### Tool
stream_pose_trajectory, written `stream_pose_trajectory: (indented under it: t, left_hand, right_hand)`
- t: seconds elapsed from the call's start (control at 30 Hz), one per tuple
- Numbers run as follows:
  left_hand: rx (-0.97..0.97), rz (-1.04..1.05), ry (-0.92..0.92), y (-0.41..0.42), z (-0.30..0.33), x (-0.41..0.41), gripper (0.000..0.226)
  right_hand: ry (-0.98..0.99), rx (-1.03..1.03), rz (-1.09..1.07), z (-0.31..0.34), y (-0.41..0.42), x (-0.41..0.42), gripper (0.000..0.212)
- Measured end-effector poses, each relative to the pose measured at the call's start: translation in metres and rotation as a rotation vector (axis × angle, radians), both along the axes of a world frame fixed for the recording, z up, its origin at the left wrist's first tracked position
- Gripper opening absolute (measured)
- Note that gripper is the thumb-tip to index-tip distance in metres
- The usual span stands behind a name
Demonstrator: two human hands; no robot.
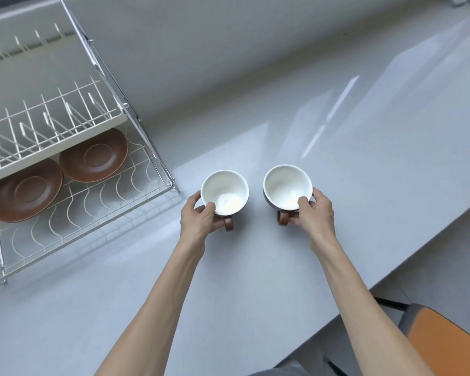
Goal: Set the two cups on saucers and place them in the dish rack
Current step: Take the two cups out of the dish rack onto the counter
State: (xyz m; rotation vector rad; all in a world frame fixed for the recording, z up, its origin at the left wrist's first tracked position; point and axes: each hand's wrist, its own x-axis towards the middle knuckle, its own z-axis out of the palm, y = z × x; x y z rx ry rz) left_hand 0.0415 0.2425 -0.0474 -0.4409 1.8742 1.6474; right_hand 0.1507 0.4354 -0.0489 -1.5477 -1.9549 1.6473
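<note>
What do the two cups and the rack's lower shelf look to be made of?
Left cup and right cup: likely glazed ceramic, glossy white inside with soft highlights, brown outside and handles. Lower shelf of the dish rack: thin metal wire, shiny, apparently chromed or coated; bent into wavy slots.

Two cups are sitting near the middle of the frame: the left cup (225, 192) and the right cup (287, 186), each showing a white inside and a brown handle. Two brown saucers are lying at the left of the frame, the near saucer (25, 190) and the far saucer (94, 155), side by side. One rack (98, 202) is standing at the left, showing two tiers. Two hands are showing, the left hand (198, 217) and the right hand (314, 214), one at each cup. One counter (255, 267) is filling most of the frame. One orange seat (451, 340) is showing at the lower right.
</note>
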Motion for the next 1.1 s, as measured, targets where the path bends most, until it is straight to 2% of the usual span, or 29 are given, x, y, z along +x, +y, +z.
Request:
stream_pose_trajectory:
  t: [0.63,0.8,0.97,1.1]
  left_hand:
    - [0.014,-0.012,-0.008,0.025,-0.012,-0.032,0.053]
    - [0.015,-0.016,-0.008,0.022,-0.014,-0.032,0.054]
    - [0.017,-0.044,-0.01,0.02,-0.01,-0.032,0.052]
    - [-0.027,-0.096,-0.003,0.018,-0.005,-0.032,0.049]
  right_hand:
    - [0.048,-0.047,0.004,-0.016,0.018,-0.034,0.043]
    - [0.038,-0.045,-0.001,-0.015,0.016,-0.036,0.035]
    - [0.017,-0.039,-0.002,-0.017,0.015,-0.036,0.046]
    - [0.008,-0.018,0.006,-0.014,0.013,-0.033,0.037]
